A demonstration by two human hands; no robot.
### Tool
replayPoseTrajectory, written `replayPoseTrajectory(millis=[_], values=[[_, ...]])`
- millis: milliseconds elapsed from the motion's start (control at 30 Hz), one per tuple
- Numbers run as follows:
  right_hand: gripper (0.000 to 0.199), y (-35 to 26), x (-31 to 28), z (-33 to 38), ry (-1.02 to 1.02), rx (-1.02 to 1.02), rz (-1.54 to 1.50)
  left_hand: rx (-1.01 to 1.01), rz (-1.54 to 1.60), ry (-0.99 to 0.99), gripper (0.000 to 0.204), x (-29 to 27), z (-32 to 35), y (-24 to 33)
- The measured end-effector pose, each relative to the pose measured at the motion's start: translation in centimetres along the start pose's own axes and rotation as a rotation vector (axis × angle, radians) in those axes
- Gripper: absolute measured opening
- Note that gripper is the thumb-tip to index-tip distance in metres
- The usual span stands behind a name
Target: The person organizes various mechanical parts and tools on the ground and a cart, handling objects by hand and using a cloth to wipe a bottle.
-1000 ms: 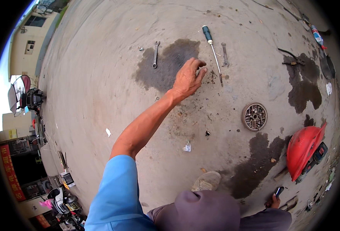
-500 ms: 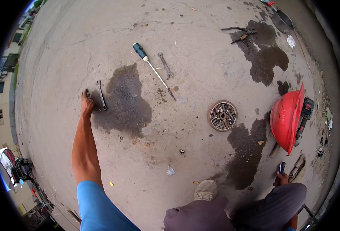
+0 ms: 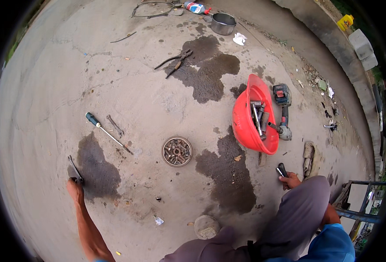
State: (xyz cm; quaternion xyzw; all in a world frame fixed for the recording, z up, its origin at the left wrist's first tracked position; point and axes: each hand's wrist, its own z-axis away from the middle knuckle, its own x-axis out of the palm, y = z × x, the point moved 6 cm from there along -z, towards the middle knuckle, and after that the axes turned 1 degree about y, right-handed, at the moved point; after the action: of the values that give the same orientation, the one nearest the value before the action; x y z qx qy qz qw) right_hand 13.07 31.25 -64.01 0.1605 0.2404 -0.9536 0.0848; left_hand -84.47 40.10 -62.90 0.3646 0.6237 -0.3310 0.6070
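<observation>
My left hand (image 3: 74, 188) is low over the ground at the near end of a combination wrench (image 3: 76, 169), beside a dark wet stain. Its fingers are closed around a small dark thing too hidden to name. On the right, next to my knee, my right hand (image 3: 291, 180) grips a short dark socket-like cylinder (image 3: 282, 169) with a shiny side. A round metal dish (image 3: 163, 158) full of bolts and nuts stands between the hands. Beyond my right hand, a red hard hat (image 3: 241, 126) lies tipped with metal sockets and bars (image 3: 258, 118) inside.
A cordless impact wrench (image 3: 284, 111) lies against the hat, with a dirty glove (image 3: 308, 159) nearer me. Left of the dish are a screwdriver (image 3: 107, 133) and a small wrench (image 3: 115, 125). Farther off lie pliers (image 3: 180, 61), a metal pot (image 3: 223, 25) and a bottle (image 3: 195, 7).
The view has swung right, so the ground items appear farther left and the hat's contents show. My left hand has shifted toward the wrench's near end. My right hand still holds the cylinder.
</observation>
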Motion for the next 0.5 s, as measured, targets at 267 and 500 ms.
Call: replayPoseTrajectory(millis=[267, 500], values=[[0.021, 2.8, -0.7, -0.4, -0.024, -0.113, -0.04, -0.014, 1.105, -0.63, 0.034, -4.4, 5.5, 32.1], [0.021, 3.1, 0.3, -1.8, -0.069, -0.241, 0.018, 0.5, 0.739, -0.381, 0.046, -8.7, 5.9, 45.4]])
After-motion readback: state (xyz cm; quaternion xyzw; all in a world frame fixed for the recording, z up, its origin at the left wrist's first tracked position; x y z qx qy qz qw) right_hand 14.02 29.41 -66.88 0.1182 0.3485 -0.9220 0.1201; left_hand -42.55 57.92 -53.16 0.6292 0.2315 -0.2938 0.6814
